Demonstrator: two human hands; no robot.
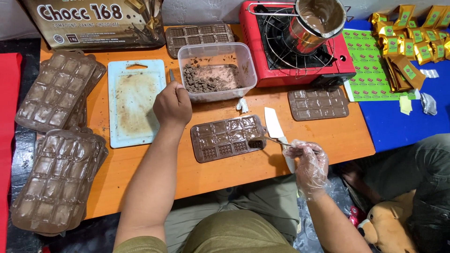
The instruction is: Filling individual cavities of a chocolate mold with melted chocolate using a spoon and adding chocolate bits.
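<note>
Chocolate mould [228,137], a brown flexible tray of rectangular cells, is laid flat near the front edge of the orange counter [347,136]. Most of its cells are filled with glossy brown chocolate, while a few along its near edge show a bare gridded base. A small spoon [267,139] is gripped by the right hand [307,158], which is covered by a thin clear plastic glove and closed around the handle; the spoon's tip is set at the mould's right corner cell. A white spatula [273,123] is seen lying just beside the mould.

The left hand [172,104] is bare and curled into a loose fist against the rim of a clear plastic tub [216,70]; what it grips, if anything, cannot be told. Chopped chocolate pieces are held in the tub. A smeared pale-blue cutting board [135,100] lies to the left. A steel pot [315,23] coated with melted chocolate is tilted on a red portable stove [300,44]. Stacked brown moulds [58,140] are piled at the left edge.
</note>
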